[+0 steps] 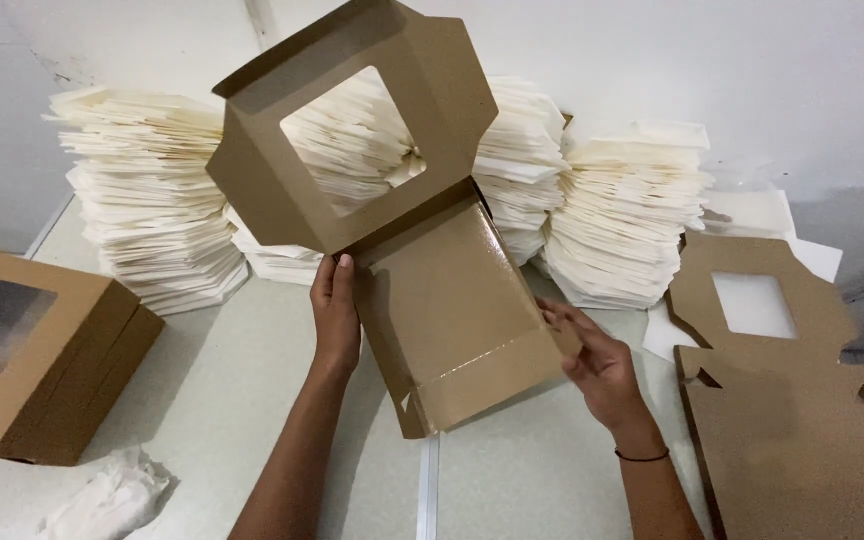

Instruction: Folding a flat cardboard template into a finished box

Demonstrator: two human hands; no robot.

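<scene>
While both my hands work a brown box blank point(432, 300) above the pale table point(222, 380), the fold is only partly made. My left hand point(335, 318) grips the blank's near-side wall, fingers flat along the flap and thumb behind it, just below the hinge where the windowed lid point(352, 140) rises away from me. My right hand point(592, 360) pinches the opposite wall, fingertips curled over its edge. Neither hand is free; both are closed on the same piece of card.

Between my hands lies the glossy base panel, tilted, its front flap pointing back toward my body. Beyond my fingertips, stacks of cream sheets point(152, 190) line the wall. Out past my left hand sits a finished box point(32, 350) with a dark window, and close to that forearm lies crumpled white paper point(107, 495). Outside my right wrist, a pile of flat blanks point(782, 400) waits, window cutout on top.

By my reading, this is the shaping step: side walls going up, corners not yet locked, lid open. Next, I judge, both walls want to stand square together, with the corner tabs tucked in before the front flap is raised. Uneven pressure could crease the card or skew the base.
</scene>
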